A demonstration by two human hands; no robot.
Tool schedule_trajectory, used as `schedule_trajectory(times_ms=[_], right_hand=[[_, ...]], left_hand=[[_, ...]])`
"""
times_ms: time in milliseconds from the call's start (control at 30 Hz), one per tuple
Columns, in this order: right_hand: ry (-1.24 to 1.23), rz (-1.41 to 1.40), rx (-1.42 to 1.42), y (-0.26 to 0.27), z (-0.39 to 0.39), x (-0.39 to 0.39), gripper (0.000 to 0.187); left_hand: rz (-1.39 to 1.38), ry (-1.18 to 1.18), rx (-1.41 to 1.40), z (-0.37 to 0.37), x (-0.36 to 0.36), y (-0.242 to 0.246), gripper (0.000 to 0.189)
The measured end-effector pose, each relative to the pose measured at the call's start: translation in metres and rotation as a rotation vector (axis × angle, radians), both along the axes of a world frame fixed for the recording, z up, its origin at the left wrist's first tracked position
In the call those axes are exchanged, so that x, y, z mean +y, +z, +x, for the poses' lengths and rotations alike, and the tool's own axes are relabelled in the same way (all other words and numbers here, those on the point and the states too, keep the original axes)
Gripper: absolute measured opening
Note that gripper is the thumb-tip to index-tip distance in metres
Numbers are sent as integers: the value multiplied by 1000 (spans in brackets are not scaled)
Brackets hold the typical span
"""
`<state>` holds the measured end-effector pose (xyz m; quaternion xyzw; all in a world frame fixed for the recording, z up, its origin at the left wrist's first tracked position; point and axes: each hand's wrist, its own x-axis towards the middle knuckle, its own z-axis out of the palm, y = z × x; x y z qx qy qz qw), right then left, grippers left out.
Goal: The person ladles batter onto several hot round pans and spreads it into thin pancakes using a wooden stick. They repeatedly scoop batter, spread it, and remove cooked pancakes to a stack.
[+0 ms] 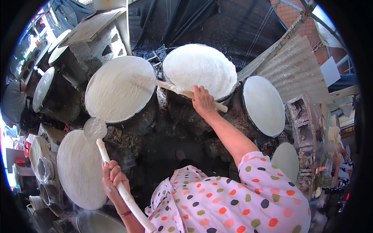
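Note:
My left hand (114, 177) grips the long pale handle of a ladle (95, 129), whose round head is coated with whitish paste. The ladle's head is above the gap between a round white sheet on a drum-like pot (121, 87) and another wide round pale sheet (80, 171). My right hand (203, 100) holds a wooden stick (177, 88) coated in white along its middle. The stick's far end, partly blurred, reaches over the sheet on the drum-like pot; whether it touches is unclear. Just beyond my right hand lies a brighter white round surface (201, 70).
To the right stands a smaller white-topped drum (264, 106) beside hollow concrete blocks (300, 116) and a corrugated sheet (291, 70). More dark drums (58, 96) line the left. Metal containers (45, 170) stand at lower left. Other people (13, 102) (344, 169) appear at both sides.

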<state>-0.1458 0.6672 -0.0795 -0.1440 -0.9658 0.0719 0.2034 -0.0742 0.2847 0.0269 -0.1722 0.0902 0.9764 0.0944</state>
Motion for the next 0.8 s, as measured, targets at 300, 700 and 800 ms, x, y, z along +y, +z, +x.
schedule_trajectory(times_ms=[300, 700, 800], right_hand=[[-32, 66, 115, 77, -33, 84, 11], [-513, -720, 709, 183, 214, 194, 30], [-726, -689, 846, 189, 336, 173, 28]], left_hand=[[117, -245, -20, -51, 66, -18, 23], [276, -915, -167, -85, 134, -28, 20], [381, -1094, -162, -84, 147, -24, 19]])
